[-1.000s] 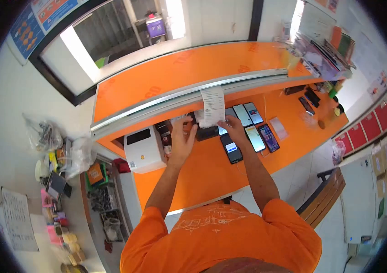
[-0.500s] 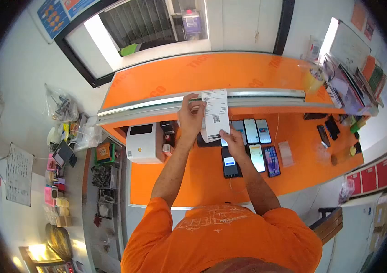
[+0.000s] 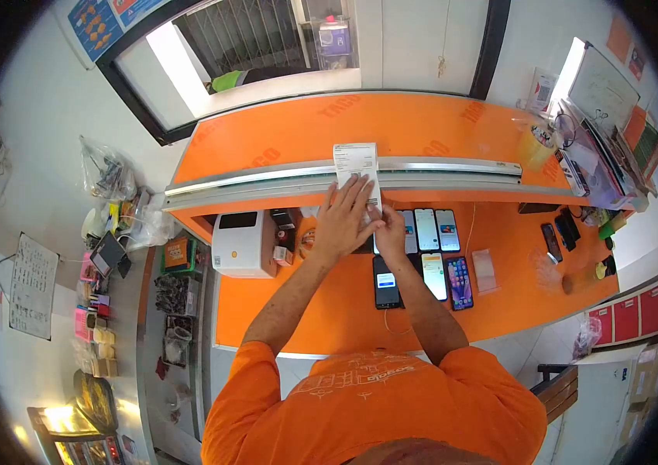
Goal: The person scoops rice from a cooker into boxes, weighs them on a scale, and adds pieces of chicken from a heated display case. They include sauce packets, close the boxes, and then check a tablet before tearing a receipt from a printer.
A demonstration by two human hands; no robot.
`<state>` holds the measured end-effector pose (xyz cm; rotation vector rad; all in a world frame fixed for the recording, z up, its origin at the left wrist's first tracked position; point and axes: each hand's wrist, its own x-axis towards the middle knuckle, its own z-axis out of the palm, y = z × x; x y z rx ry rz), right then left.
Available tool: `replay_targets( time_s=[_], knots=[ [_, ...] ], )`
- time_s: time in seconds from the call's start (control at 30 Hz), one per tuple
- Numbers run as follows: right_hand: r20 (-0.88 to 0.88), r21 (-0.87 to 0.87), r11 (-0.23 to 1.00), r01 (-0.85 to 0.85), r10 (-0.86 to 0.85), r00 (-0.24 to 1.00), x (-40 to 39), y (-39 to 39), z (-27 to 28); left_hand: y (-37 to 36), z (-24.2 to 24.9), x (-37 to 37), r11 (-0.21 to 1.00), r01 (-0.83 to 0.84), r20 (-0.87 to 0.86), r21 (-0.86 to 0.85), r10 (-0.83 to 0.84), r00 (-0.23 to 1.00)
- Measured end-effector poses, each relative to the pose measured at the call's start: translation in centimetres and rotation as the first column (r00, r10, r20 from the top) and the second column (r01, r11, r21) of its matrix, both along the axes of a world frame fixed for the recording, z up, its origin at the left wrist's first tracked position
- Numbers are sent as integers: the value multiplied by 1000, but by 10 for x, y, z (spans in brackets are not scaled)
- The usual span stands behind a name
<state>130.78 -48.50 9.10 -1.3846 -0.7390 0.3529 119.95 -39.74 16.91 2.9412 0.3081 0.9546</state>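
Note:
A white printed paper slip point(image 3: 357, 157) stands up against the metal rail of the orange counter, its lower part covered by my hands. My left hand point(image 3: 343, 218) lies flat over the slip's front with the fingers stretched out. At the slip's lower right edge, my right hand point(image 3: 392, 234) pinches the paper between thumb and fingers. Below my hands, several phones lie on the lower orange desk, among them a black phone with a blue pop-up point(image 3: 386, 283) and a phone with a purple screen point(image 3: 460, 283).
A white label printer point(image 3: 244, 246) stands left of my arms. Beneath the shelf, a roll of tape point(image 3: 308, 243) sits near small boxes. Two dark phones or cases point(image 3: 551, 242) lie to the right. The raised orange counter top point(image 3: 267, 128) runs across the front.
My left hand has moved from the slip's upper left edge to lie flat across its front. The slip has shifted slightly left, and my right hand stays near its lower edge.

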Motion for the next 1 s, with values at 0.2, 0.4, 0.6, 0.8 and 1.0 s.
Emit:
replay_targets(
  time_s=[0.2, 0.4, 0.6, 0.8, 1.0],
  knots=[
    [-112, 303, 952, 34, 0, 994, -19, 21, -66, 12, -3, 5, 999, 38, -17, 18, -38, 999],
    [-147, -79, 986, -147, 134, 980, -49, 25, -94, 7, 2, 3, 999, 35, -15, -4, -35, 999],
    [-297, 4, 988, -155, 149, 943, -68, -21, -115, -3, -9, -14, 1000, 21, 88, -16, -19, 996],
    [-420, -93, 989, -113, 64, 905, -82, -69, -90, -51, -43, -108, 951, -63, 94, -302, 95, 991],
    [-263, 64, 908, -415, 416, 870, -191, -70, -7, -65, -67, -227, -209, 344, 300, -915, 217, 929]
  ],
)
